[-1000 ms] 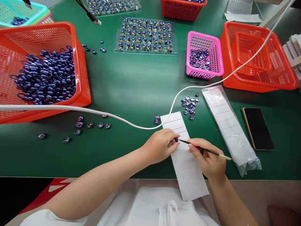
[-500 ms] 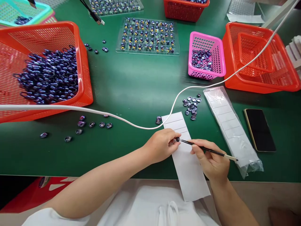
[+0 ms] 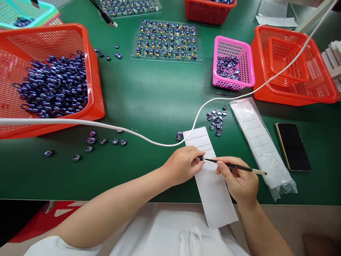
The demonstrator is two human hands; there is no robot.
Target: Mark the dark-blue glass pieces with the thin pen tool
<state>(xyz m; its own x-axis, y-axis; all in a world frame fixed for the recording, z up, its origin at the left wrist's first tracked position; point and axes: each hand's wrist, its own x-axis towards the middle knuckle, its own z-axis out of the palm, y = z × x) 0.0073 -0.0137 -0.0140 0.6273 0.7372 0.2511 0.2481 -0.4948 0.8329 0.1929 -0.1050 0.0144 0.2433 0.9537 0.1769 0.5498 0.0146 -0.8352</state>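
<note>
Paper strip [image 3: 216, 201] beneath, our left hand [image 3: 182, 164] pinches a dark bead [image 3: 201, 158]; our right hand [image 3: 240, 181], curled alongside, pinches a slim tool [image 3: 241, 166].

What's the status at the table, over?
Left hand pinching small dark piece. Right hand holding thin black tool, tip at piece. White cable over paper's far corner.

Matt paper strip [image 3: 215, 199], glossy metallic-looking pieces [image 3: 218, 133], shiny plastic pink basket [image 3: 247, 67], smooth tabletop [image 3: 149, 92]
</note>
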